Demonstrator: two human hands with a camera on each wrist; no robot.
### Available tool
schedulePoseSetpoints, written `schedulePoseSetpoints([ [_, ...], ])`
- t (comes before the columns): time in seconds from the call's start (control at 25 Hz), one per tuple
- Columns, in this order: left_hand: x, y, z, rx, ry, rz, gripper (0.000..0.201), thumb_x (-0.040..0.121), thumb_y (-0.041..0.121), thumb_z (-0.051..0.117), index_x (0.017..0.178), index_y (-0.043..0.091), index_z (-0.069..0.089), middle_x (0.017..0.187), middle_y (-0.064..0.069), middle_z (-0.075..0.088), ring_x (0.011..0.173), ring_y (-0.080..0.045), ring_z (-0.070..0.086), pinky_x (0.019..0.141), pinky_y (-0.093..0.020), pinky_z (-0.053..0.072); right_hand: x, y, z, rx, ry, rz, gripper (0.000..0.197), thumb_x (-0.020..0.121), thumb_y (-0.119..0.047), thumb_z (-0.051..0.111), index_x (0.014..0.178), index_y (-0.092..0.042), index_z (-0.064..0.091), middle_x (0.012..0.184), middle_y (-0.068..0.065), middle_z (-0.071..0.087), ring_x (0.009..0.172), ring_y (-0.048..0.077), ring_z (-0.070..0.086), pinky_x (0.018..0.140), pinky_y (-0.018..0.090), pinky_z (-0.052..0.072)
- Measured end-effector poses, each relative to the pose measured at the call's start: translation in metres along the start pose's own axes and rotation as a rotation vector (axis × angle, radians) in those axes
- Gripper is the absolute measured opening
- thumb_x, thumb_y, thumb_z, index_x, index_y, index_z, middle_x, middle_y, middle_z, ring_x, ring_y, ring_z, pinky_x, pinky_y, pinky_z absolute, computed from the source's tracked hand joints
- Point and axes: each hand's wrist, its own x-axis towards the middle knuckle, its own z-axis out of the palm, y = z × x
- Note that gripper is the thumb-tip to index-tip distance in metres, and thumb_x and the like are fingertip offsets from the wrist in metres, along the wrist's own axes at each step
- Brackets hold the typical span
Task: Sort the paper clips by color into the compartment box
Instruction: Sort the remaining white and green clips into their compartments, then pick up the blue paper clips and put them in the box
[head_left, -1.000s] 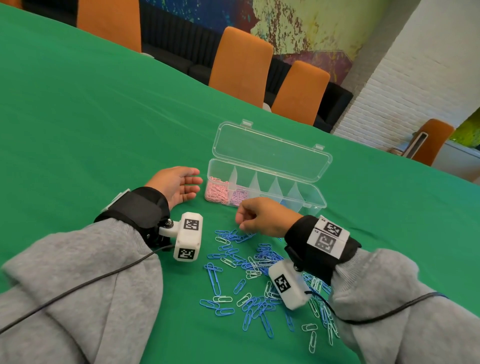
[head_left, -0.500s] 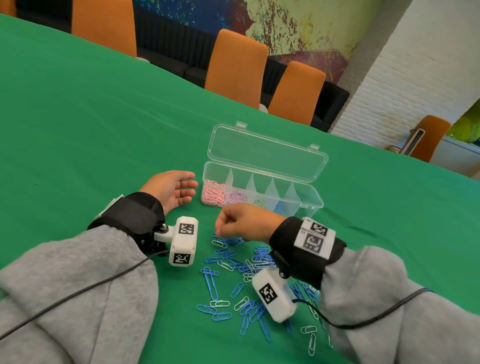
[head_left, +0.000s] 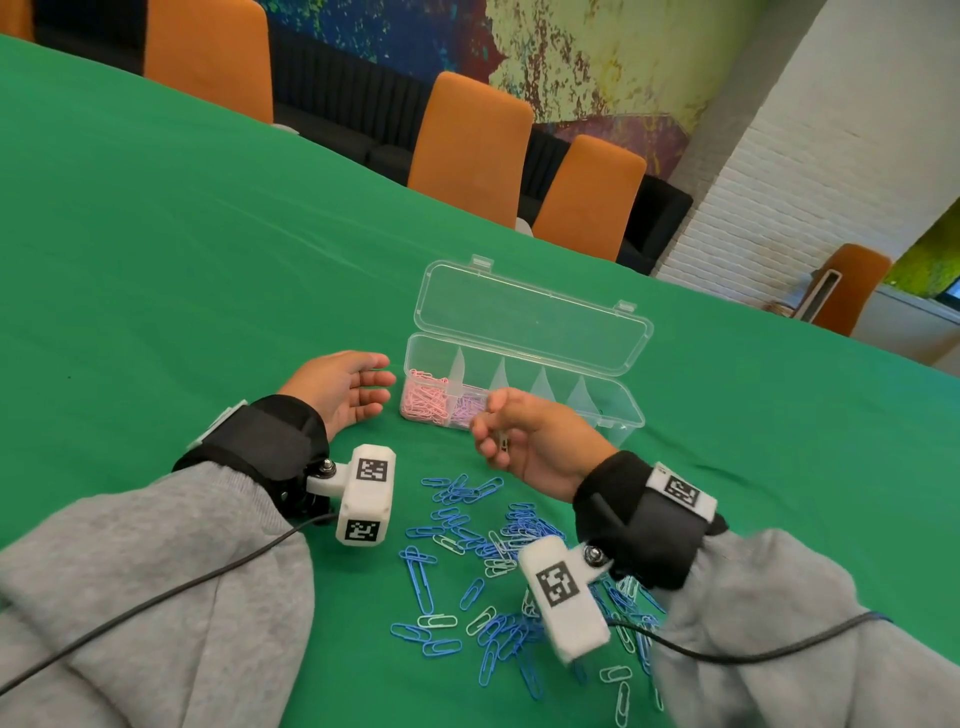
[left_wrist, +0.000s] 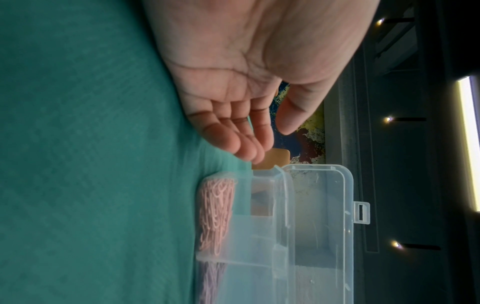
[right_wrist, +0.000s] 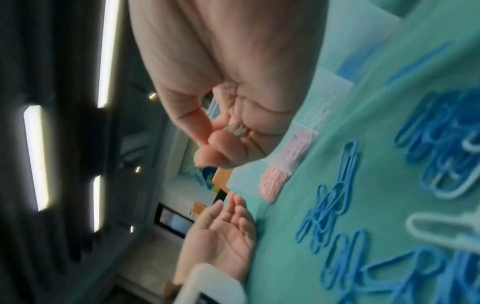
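Note:
A clear compartment box (head_left: 631, 421) stands open on the green table, its lid (head_left: 530, 317) leaning back. Pink clips (head_left: 423, 400) fill its leftmost compartment and pale purple clips (head_left: 467, 410) the one beside it. Blue and pale green paper clips (head_left: 483, 545) lie scattered in front of the box. My right hand (head_left: 498, 434) hovers above the table before the box and pinches pale paper clips (right_wrist: 235, 129) between thumb and curled fingers. My left hand (head_left: 353, 387) rests palm up, relaxed, just left of the box (left_wrist: 285, 236).
Orange chairs (head_left: 467, 145) line the table's far edge. The green cloth (head_left: 182, 249) stretches wide to the left and behind the box. Camera cables trail from both wrists across my grey sleeves.
My right hand has lifted off the clip pile with pale clips in its fingers and turned toward the box. The left hand has stayed put.

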Motion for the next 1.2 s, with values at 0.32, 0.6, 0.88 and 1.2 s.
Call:
schedulePoseSetpoints([
  [0.32,0.0,0.001,0.002,0.003,0.01,0.008,0.016,0.097,0.014,0.042,0.09,0.011,0.056,0.071,-0.002,0.058,0.043,-0.005,0.054,0.043,-0.015,0.045,-0.004,-0.019,-0.013,0.61,0.144,0.006,0.037,0.097,-0.028,0.039,0.123,-0.002,0.042,0.118,0.031,0.055,0.096,0.043,0.062,0.08,0.043,0.055],
  [0.6,0.004,-0.002,-0.001,0.003,0.015,0.0,0.015,0.097,0.016,0.043,0.091,0.011,0.056,0.076,-0.003,0.058,0.042,-0.005,0.055,0.042,-0.014,0.045,0.014,-0.058,-0.039,0.398,0.345,-0.154,0.065,0.097,-0.055,0.027,0.151,-0.021,0.014,0.154,0.026,0.01,0.14,0.039,0.02,0.114,0.044,0.018],
  [0.88,0.012,-0.003,-0.004,0.003,0.01,-0.023,0.016,0.097,0.016,0.043,0.09,0.011,0.056,0.071,-0.003,0.061,0.043,-0.005,0.056,0.041,-0.013,0.046,-0.029,-0.042,-0.08,0.304,0.427,-0.307,0.033,0.099,-0.04,0.033,0.108,-0.016,0.054,0.087,0.007,0.067,0.084,0.021,0.064,0.083,0.036,0.048],
  [1.2,0.003,-0.001,-0.002,0.031,0.042,-0.031,0.021,0.098,0.014,0.038,0.085,0.01,0.054,0.052,0.003,0.063,0.043,-0.005,0.057,0.045,-0.013,0.047,-0.085,0.003,-0.199,0.491,0.644,-0.211,0.065,0.022,-0.022,0.085,0.08,-0.018,0.056,0.07,0.001,0.058,0.06,0.014,0.056,0.056,0.022,0.05],
])
